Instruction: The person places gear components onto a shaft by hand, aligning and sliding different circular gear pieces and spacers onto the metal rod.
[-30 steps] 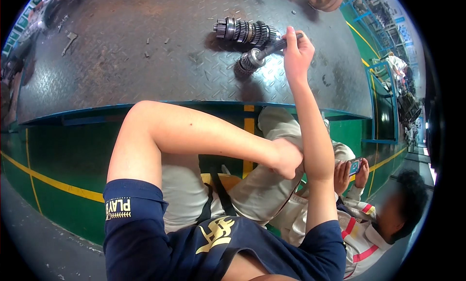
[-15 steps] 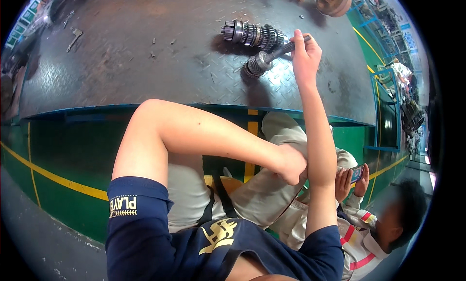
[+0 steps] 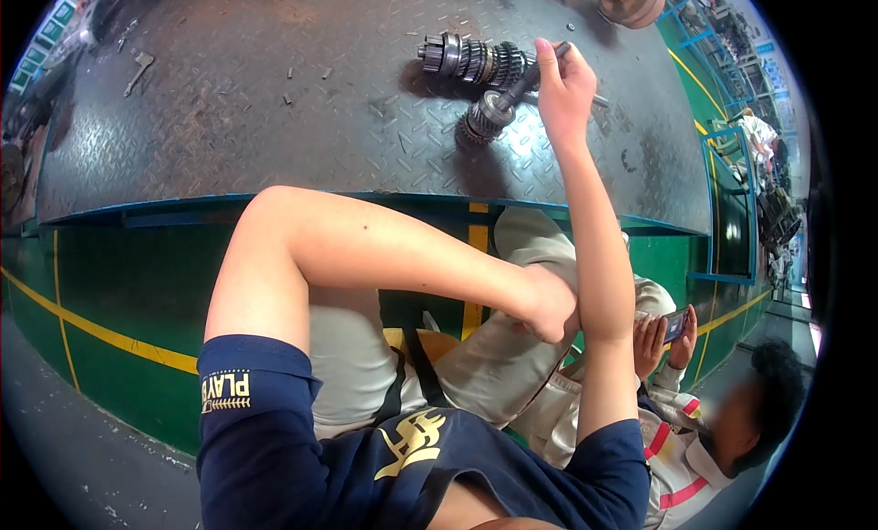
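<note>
My right hand is closed around the upper end of a splined gear shaft. The shaft slants, its geared lower end down at the metal tabletop. Just behind it lies a larger gear shaft assembly, a row of gears on one shaft, flat on the table. Its right-hand part is partly hidden by my hand and the held shaft. My left hand rests low over my lap, against my right forearm near the elbow; its fingers are hidden.
The steel tread-plate table carries several small metal pins, a wrench-like tool at left and a rusty round part at the far right. A seated person beside me at right holds a phone. A blue-framed stand is beyond.
My right hand has moved slightly left and away from me, tilting the held shaft more upright. Its geared end stays at nearly the same spot. My left hand has barely moved.
</note>
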The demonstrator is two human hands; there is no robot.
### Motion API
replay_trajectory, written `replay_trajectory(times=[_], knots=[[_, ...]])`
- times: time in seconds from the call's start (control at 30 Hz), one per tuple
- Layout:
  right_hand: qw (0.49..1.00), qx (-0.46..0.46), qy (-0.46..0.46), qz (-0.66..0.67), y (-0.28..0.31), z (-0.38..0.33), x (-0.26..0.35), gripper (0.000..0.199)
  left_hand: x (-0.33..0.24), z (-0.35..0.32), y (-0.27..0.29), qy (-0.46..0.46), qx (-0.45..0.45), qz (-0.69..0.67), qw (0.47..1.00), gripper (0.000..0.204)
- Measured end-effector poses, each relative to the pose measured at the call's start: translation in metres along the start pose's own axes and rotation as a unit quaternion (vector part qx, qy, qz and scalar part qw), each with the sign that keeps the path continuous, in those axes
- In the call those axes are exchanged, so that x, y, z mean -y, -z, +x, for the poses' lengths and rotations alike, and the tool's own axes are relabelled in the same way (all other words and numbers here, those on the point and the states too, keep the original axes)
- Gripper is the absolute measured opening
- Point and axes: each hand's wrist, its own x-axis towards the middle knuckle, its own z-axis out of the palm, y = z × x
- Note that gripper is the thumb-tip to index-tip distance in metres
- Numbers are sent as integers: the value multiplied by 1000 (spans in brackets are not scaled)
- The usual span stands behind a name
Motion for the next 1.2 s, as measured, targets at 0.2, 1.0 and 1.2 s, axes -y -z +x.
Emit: replay_trajectory(times=[0.2, 1.0, 1.2], knots=[[999, -1, 2, -53, -9, 3, 11, 32, -2, -8, 7, 20, 35, -23, 999, 21], [986, 82, 78, -121, -50, 4, 41, 36, 3, -29, 17, 49, 36, -79, 995, 14], [968, 99, 179, -149, -57, -5, 42, 33, 3, -28, 17, 55, 48, -64, 995, 16]])
